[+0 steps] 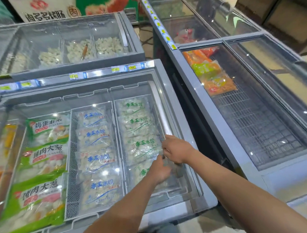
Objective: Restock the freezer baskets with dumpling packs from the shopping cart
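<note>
Clear dumpling packs with green print fill the right wire basket (159, 123) of the near freezer. My right hand (177, 149) pinches the right edge of the third green-print pack (142, 149). My left hand (160, 171) reaches in just below it and touches the pack's lower edge, partly covering the front green-print pack (139, 174). The middle basket (71, 167) holds several clear packs with blue print (98, 160). Green-and-white dumpling bags (42, 152) lie in the left section. No shopping cart is in view.
The near freezer's sliding glass lid (164, 114) is pushed toward the right rim. A second freezer (256, 121) on the right shows orange packs (212, 74) and bare wire grid. A rear freezer (74, 49) holds loose dumplings under glass.
</note>
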